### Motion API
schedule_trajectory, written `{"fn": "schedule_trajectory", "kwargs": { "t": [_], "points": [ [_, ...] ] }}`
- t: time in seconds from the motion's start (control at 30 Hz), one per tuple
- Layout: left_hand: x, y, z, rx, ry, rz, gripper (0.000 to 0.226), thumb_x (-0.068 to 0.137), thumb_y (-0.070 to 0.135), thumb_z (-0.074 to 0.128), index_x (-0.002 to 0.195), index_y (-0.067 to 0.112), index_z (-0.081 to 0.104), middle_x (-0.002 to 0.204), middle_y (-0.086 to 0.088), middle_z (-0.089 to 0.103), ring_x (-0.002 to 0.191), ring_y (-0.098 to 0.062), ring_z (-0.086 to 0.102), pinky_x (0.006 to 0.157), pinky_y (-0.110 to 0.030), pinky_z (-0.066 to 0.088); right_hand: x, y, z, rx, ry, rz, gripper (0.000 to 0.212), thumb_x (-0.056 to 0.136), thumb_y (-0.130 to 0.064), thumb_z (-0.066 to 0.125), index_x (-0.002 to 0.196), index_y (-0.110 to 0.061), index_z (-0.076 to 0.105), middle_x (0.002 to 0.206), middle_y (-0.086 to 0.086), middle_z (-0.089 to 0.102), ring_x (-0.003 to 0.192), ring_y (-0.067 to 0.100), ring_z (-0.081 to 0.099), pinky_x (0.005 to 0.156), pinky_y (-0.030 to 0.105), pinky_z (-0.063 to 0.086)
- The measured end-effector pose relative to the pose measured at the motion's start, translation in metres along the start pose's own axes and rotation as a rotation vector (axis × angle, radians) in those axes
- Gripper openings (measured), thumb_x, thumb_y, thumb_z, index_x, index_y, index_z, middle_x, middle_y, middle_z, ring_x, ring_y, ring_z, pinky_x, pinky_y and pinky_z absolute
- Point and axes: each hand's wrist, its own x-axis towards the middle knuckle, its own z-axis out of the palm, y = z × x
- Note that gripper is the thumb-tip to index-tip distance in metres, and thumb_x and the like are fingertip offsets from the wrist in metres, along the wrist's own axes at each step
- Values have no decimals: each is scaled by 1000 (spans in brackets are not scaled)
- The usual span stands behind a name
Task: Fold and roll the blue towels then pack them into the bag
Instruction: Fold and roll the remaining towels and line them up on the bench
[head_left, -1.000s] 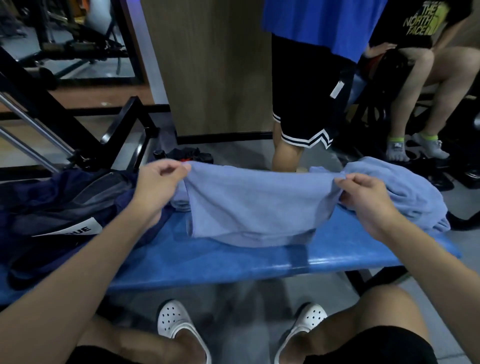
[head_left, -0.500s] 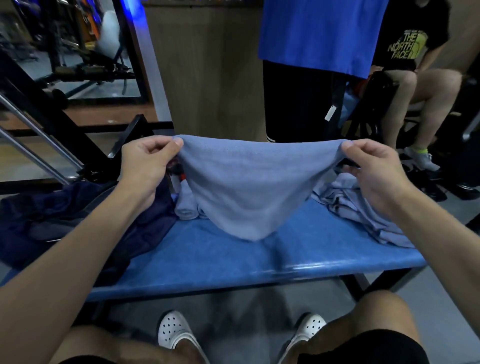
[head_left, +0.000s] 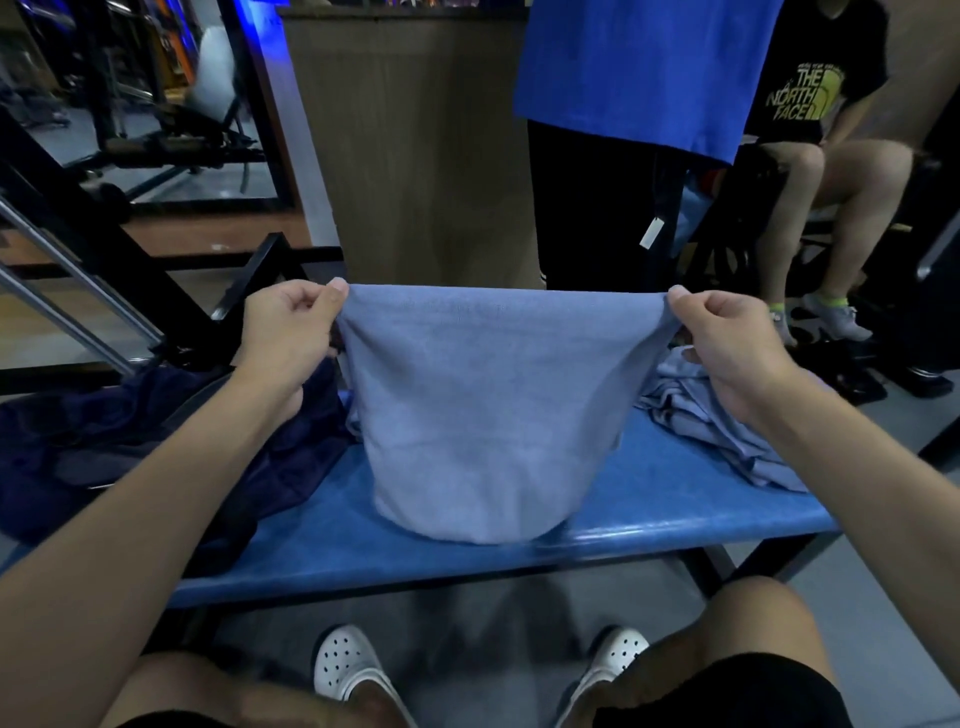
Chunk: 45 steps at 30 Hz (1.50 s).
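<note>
towel (head_left: 483, 415), pale blue, hangs stretched between both grips above the blue tabletop (head_left: 649, 499). the left grip (head_left: 283, 332) pinches its upper left corner between thumb and curled fingers. the right grip (head_left: 727, 343) pinches the upper right corner the same way, so the top edge runs taut and nearly level from one to the other. below that edge the cloth drops in a rounded sheet that narrows toward the bottom. its lower hem hangs at the near edge of the tabletop; whether it touches the surface i cannot tell. both grips are raised above the tabletop, the whole top edge of the towel spanning the gap between them.

a heap of towels (head_left: 727, 441) in the same pale blue lies crumpled on the right end of the tabletop, just below and behind the right grip, partly hidden by that wrist. a dark navy bag (head_left: 130, 447) lies slumped on the left end, under the left forearm, its fabric reaching to just beside the hanging towel's left side.

beyond the tabletop stands a wood-grain panel (head_left: 415, 145). next to it a person in a bright blue shirt (head_left: 639, 67) and dark shorts stands close behind the towel's top edge. further right a seated person (head_left: 841, 171) wears a black shirt with lettering and pale socks. a black metal frame (head_left: 104, 249) slants behind the bag on the left. at the bottom, the wearer's bare knees and a pair of white clogs (head_left: 348, 667) show over the grey floor, under the near edge of the tabletop.
</note>
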Motion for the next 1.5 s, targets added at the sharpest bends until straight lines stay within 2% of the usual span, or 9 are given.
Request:
{"fn": "schedule_trajectory", "kwargs": {
  "t": [0.27,0.47,0.6,0.73,0.87,1.0,1.17,1.33,1.5],
  "points": [
    [-5,3,-1,124,-59,-61,31,99,29,59,77,9,68,66,-2,57,48,-7,50,53,-25,42,-1,1,3,-129,-46,111,38,98,-35,55,71,-9,60,70,8,55,67,21,51,63,36,42],
    [-6,10,-12,-241,-270,-298,18,93,5,64,104,18,69,85,1,65,75,-11,59,70,-26,49,-6,-11,-7,147,-337,234,12,89,1,61,97,-4,69,80,6,63,69,13,56,70,28,36],
    [-9,0,-16,-70,-233,-153,29,91,-5,62,112,15,68,97,-4,69,83,-12,63,77,-23,52,-3,0,-10,78,-264,197,37,88,5,63,123,-7,59,88,9,55,79,16,54,73,30,44],
    [-8,-12,-20,173,-187,63,25,90,2,68,113,13,71,93,-1,72,84,-11,66,81,-23,51,-2,8,-11,-262,-227,11,24,92,-4,64,115,-8,65,83,8,59,69,15,53,65,27,45],
    [-13,-12,-19,407,-186,254,17,93,8,66,108,8,73,83,-1,69,73,-14,62,70,-12,48,-7,6,-11,-464,-220,-135,10,94,-6,61,101,-13,63,73,15,55,62,19,49,55,18,42],
    [-16,-5,-21,515,-178,314,12,97,12,61,100,10,72,85,-3,64,71,-14,58,66,-16,45,-9,3,-16,-550,-214,-185,11,96,-9,57,87,-8,63,73,16,58,64,22,50,60,30,41],
    [-26,4,-28,272,-316,102,10,100,12,57,99,6,64,68,-16,66,45,-6,54,46,-17,44,-14,3,-28,-465,-251,-133,14,98,-14,54,88,-7,61,82,33,58,70,23,46,66,37,38],
    [-29,11,-37,64,-361,-26,12,97,13,61,97,3,67,60,-9,63,47,-12,55,44,-19,44,-16,-7,-34,-302,-237,-66,18,100,-7,49,88,-9,63,66,-2,57,49,-5,49,49,6,37],
    [-25,10,-31,-1,-351,-88,12,97,13,60,98,2,64,64,-13,62,46,-17,61,41,-21,49,-7,-1,-31,-330,-257,-14,17,102,-10,46,100,0,59,59,4,51,40,2,45,40,15,38]
  ]
}}
